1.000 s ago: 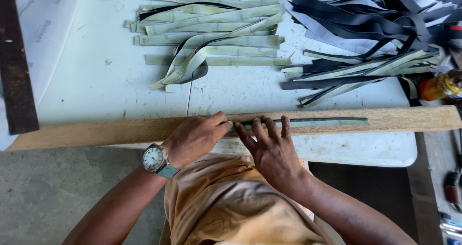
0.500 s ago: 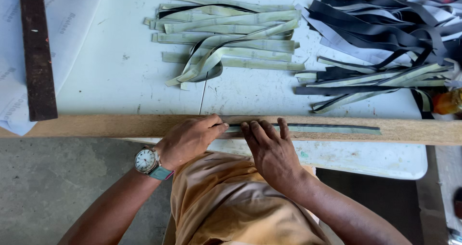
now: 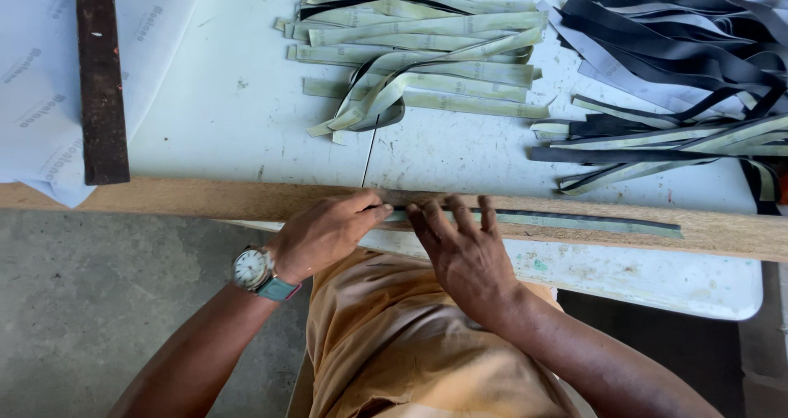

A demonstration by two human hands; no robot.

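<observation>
A long wooden plank [image 3: 205, 199] lies across the near edge of a white table [image 3: 222, 114]. On the plank rests a thin pale green strip with a dark edge [image 3: 591, 222]. My left hand [image 3: 324, 233], wearing a wristwatch, pinches the strip's left end with fingers closed on it. My right hand [image 3: 464, 250] lies flat beside it, fingertips pressing the strip down onto the plank. The two hands almost touch.
A pile of pale green strips [image 3: 419, 57] lies mid-table, and a heap of black and green strips [image 3: 673, 73] at the right. A dark brown wooden bar [image 3: 100, 73] rests on white paper sheets [image 3: 41, 123] at the left. Grey concrete floor [image 3: 90, 311] lies below.
The view has shifted a little, so the plank and piles sit differently in frame. Both hands stay at the same place on the strip, fingers barely adjusted.
</observation>
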